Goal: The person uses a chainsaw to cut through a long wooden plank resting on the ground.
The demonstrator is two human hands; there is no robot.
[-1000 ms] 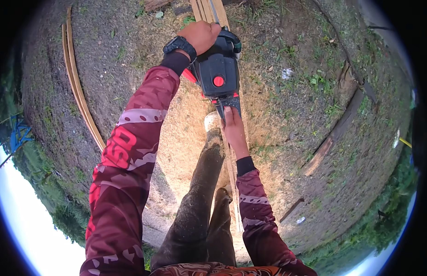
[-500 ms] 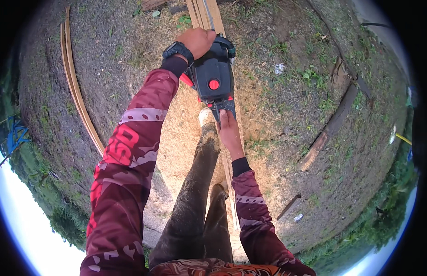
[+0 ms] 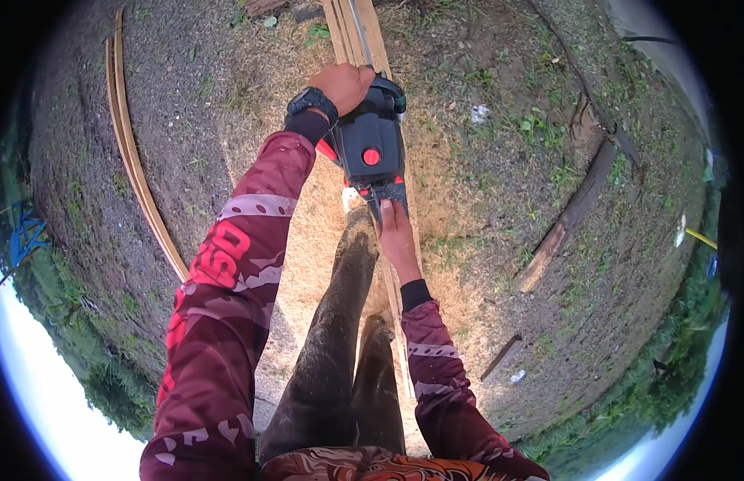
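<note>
A black and red chainsaw (image 3: 372, 140) lies in line with a long sawn timber (image 3: 384, 40), its bar pointing away from me along the wood. My left hand (image 3: 341, 86) is closed round the front handle, a dark watch on that wrist. At the saw's near end, my right hand (image 3: 398, 232) grips the rear handle, thumb on top and the other fingers mostly hidden. Lengthwise lines run along the timber's top beside the bar. The timber continues under the saw and back past my right forearm.
Pale sawdust (image 3: 308, 264) covers the ground around my legs and boot (image 3: 354, 199). Two thin wooden strips (image 3: 127, 144) lie at the left. A dark log (image 3: 576, 204) and a short wood piece (image 3: 502, 358) rest on the right, among grass and soil.
The saw and both hands have barely shifted in the picture, slightly left and, for the left hand, slightly down. Both grips stay the same.
</note>
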